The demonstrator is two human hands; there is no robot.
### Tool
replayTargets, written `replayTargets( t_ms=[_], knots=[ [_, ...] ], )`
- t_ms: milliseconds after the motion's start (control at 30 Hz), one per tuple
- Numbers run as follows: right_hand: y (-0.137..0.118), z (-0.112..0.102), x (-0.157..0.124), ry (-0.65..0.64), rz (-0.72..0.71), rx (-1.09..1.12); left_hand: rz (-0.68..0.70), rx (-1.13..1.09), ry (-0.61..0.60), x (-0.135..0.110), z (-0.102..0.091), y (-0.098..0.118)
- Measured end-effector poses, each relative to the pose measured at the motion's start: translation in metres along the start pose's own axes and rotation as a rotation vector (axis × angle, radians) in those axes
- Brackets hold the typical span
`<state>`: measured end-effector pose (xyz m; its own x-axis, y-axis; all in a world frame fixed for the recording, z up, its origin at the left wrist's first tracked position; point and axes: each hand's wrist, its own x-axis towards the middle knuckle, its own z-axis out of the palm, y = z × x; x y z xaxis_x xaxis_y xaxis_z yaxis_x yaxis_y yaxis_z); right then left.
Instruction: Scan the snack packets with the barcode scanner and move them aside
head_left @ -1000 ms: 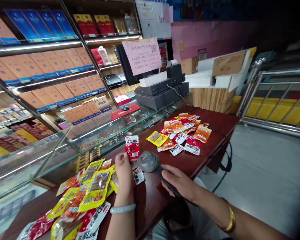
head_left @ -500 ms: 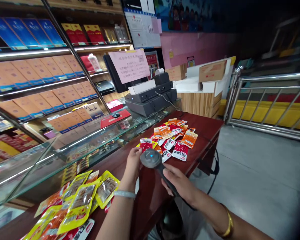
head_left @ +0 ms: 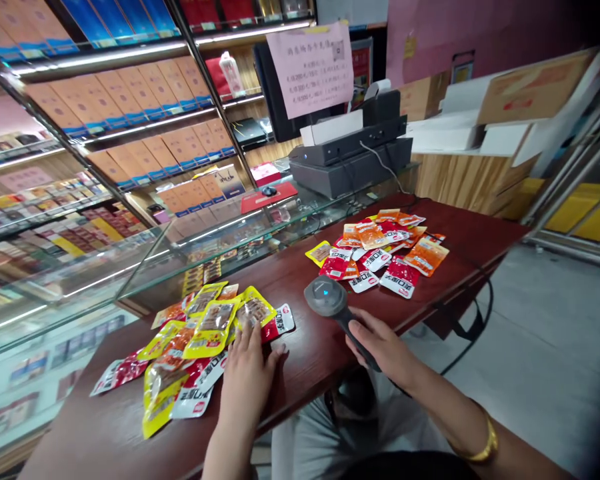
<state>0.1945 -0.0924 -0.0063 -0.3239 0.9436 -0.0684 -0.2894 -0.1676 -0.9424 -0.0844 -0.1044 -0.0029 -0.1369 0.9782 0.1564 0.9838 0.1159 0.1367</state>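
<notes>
My right hand is closed round the handle of a dark grey barcode scanner, whose head shows a small blue light. Over the left pile of snack packets, my left hand lies with its fingers stretched out. Its fingertips touch or hover just above a yellow packet; which of the two I cannot tell. A red and white packet lies just beyond its thumb. Beyond the scanner is a second pile, with an orange packet and a red packet at its near right side.
Both piles rest on a dark red wooden table. Behind it runs a glass display counter bearing a black cash drawer and a mouse. A black cable hangs off the table's right side.
My left hand has moved from beside the far pile, near the scanner head, back to the left pile, its fingers now spread. The scanner stays in my right hand. The view has shifted left and down.
</notes>
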Motion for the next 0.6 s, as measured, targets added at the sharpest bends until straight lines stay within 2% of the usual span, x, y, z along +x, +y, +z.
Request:
replayTargets(
  t_ms=[133,333,467,533,600],
  knots=[
    [-0.004,0.01,-0.003,-0.037,0.021,-0.081,-0.022,0.012,0.045,0.0,0.008,-0.006],
    [-0.005,0.013,-0.009,-0.011,0.048,-0.112,0.074,0.031,-0.061,0.004,0.005,0.004],
    [-0.002,0.01,-0.01,-0.01,0.04,-0.089,0.157,-0.075,-0.125,-0.001,-0.001,0.011],
    [-0.001,0.009,-0.012,-0.016,0.033,-0.092,0.116,-0.129,-0.119,-0.001,-0.007,0.014],
    [-0.001,0.009,-0.014,-0.02,0.033,-0.095,0.007,-0.086,-0.042,0.003,-0.013,0.019]
  ],
)
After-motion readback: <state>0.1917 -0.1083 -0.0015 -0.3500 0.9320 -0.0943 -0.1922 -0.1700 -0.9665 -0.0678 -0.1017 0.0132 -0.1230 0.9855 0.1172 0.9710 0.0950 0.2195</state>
